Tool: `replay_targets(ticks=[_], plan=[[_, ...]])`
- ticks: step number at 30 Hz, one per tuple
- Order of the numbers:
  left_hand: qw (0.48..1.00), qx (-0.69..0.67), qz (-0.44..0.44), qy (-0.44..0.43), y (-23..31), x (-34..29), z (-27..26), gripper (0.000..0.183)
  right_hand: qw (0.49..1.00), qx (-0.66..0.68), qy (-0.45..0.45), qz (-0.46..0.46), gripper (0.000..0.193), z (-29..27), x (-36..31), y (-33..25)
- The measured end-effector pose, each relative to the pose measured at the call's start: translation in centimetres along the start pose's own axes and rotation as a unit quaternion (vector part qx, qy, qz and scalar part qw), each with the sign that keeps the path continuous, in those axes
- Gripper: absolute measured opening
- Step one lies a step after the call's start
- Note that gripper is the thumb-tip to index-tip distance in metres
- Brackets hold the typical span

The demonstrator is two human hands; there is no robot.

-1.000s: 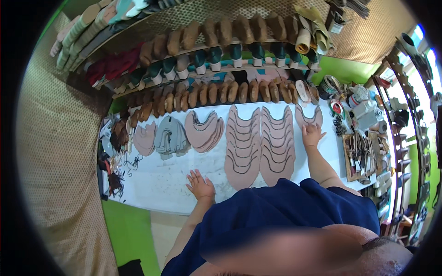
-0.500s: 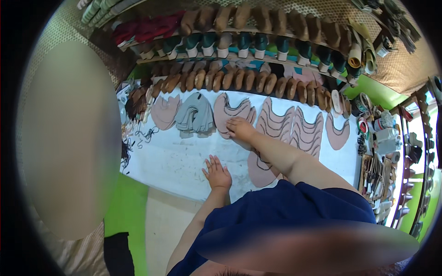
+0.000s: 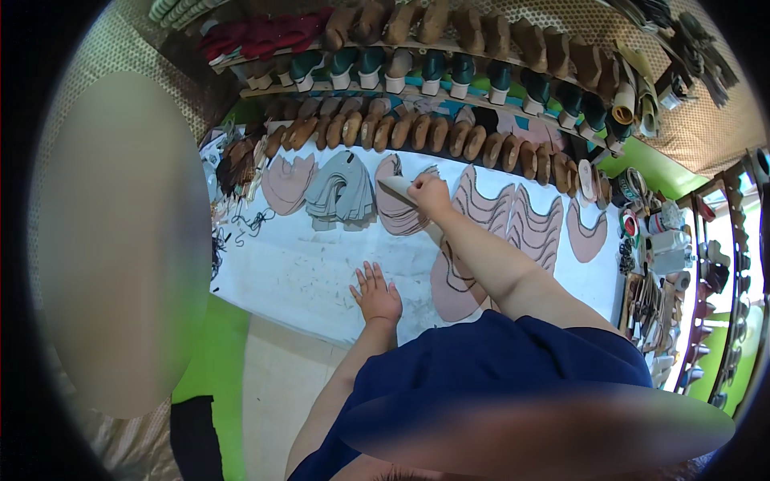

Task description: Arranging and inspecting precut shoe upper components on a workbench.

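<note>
My left hand (image 3: pixel 378 298) lies open on the white tabletop (image 3: pixel 293 272), fingers spread and nothing in them. Farther off, my right hand (image 3: pixel 430 195) is closed on the edge of a pink U-shaped shoe upper piece, its pale underside (image 3: pixel 396 186) turned up. This piece comes off a stack of like pink pieces (image 3: pixel 395 215), which lies under and left of the hand. Just right of my right forearm, overlapping rows of pink uppers (image 3: pixel 481 192) with dark curved edges are spread out, partly covered by the arm. My fingers hide the exact grip.
Grey upper pieces (image 3: pixel 340 192) are stacked left of the pink stack, and more pink ones (image 3: pixel 287 183) beyond. A single pink upper (image 3: pixel 586 232) lies at right. Brown shoe lasts (image 3: pixel 421 132) line the back edge below shelves of green lasts (image 3: pixel 462 68). Tools and bottles crowd the right end.
My right hand has gone from resting flat on the pink stack to gripping the top piece and lifting its edge. It shifted slightly right and away. My left hand stays about where it was.
</note>
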State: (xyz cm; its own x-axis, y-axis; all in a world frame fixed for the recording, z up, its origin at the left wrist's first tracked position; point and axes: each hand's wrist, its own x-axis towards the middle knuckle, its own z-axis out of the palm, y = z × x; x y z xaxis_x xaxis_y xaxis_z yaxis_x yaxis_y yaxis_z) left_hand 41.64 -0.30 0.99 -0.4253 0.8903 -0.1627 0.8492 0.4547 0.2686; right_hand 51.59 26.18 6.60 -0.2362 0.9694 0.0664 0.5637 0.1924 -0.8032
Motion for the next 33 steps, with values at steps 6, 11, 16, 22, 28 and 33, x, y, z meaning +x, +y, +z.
replay_targets(ticks=[6,11,16,22,28,33], plan=[[1.0,0.014,0.009,0.016,0.1,-0.1,0.2,0.072,0.961,0.254,0.093,0.062,0.016,-9.0,1.4,1.8],[1.0,0.023,0.014,0.01,0.1,-0.1,0.4,0.072,0.973,0.196,0.086,0.084,0.04,-20.3,0.0,5.1],[0.999,0.026,0.01,0.039,-0.2,-0.3,0.9,0.072,0.972,-0.143,0.167,0.083,0.03,-32.6,-4.7,9.4],[0.998,0.047,0.011,0.03,0.4,-0.1,0.7,0.072,0.933,-0.259,0.246,0.039,0.024,-40.7,-11.4,15.2],[0.998,0.05,0.022,0.023,1.6,0.1,0.3,0.07,0.911,-0.355,0.198,0.077,0.026,-37.6,-19.4,30.3],[0.998,0.056,0.009,0.038,0.3,-0.3,0.8,0.07,0.93,-0.336,0.092,0.114,0.035,-31.8,-24.4,32.1]])
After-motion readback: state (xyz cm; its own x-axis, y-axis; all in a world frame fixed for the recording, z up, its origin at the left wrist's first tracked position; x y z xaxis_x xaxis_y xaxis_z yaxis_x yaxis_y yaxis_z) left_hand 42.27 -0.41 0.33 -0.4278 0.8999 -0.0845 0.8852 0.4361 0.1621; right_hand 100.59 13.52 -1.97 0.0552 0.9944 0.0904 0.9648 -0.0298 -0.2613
